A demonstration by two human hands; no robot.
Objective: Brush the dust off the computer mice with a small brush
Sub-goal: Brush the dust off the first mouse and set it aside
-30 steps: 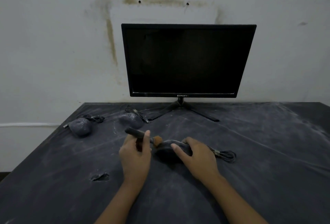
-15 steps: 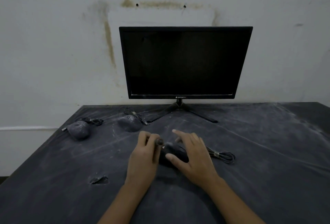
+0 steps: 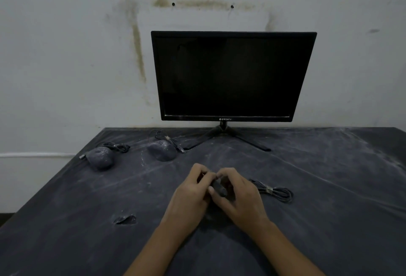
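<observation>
Hands meet over a dark computer mouse [image 3: 218,189] near the middle of the dusty black cloth-covered table [image 3: 329,187]. Left hand [image 3: 191,194] has fingers curled in, knuckles up, thumb pressed at the mouse's left edge; it looks closed on something, but the small brush is hidden, so can't tell what it grips. Right hand [image 3: 239,196] is cupped around the mouse's right side, index finger arched over the top, thumb low in front, holding it. Only a small patch of the mouse shows between the fingers. Its bundled black cable [image 3: 274,192] lies just right of the right hand.

Two more dust-coated grey mice sit well apart at far left: one [image 3: 100,158] near the table's left edge, the other [image 3: 162,150] beside the stand of the black flat monitor [image 3: 230,75], screen dark. Small tear in the cloth [image 3: 125,219] at near left.
</observation>
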